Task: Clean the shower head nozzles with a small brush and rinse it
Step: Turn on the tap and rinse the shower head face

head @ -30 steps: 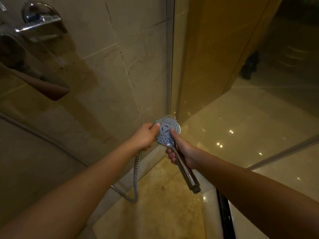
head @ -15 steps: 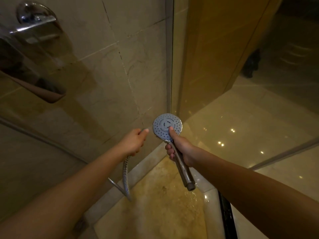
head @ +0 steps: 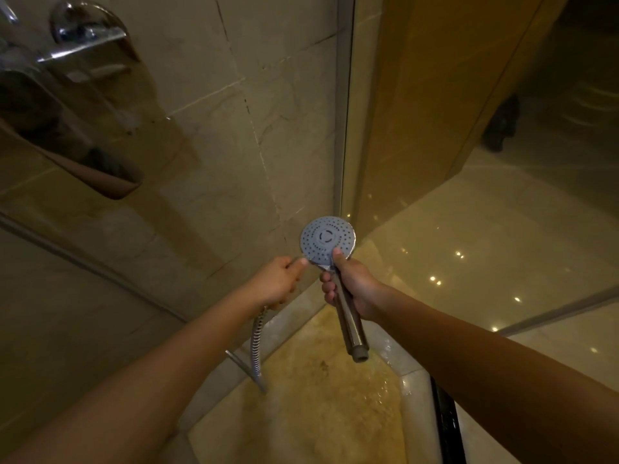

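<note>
At the far left a chrome tap lever (head: pixel 83 38) is jutting from the marble wall (head: pixel 207 112). A curved chrome fitting (head: pixel 77 152) is hanging below it, too reflective to tell whether it is holding anything.

Moving right, the left hand (head: pixel 278 283) is reaching forward with its fingers curled. The ribbed hose (head: pixel 256 343) is trailing out from under it, so it appears to be gripping the hose end. No brush is showing plainly in it. Its thumb tip is sitting just beside the lower left rim of the shower head (head: pixel 326 237).

The shower head is being held up in the corner with its nozzle face turned toward the camera. From the left hand the disc is lying up and to the right, so that hand is the nearer free one for working across the nozzles.

The right hand (head: pixel 350 286) is wrapping round the handle just under the disc, with its thumb pressing on the lower edge of the face. The long axis is running from the disc down toward the person, ending in a handle end (head: pixel 359 354) with no hose on it.

Below, the shower floor (head: pixel 318 413) is looking wet. Further right, the glass panel (head: pixel 345 128) is closing off the polished outer floor (head: pixel 485 246).
</note>
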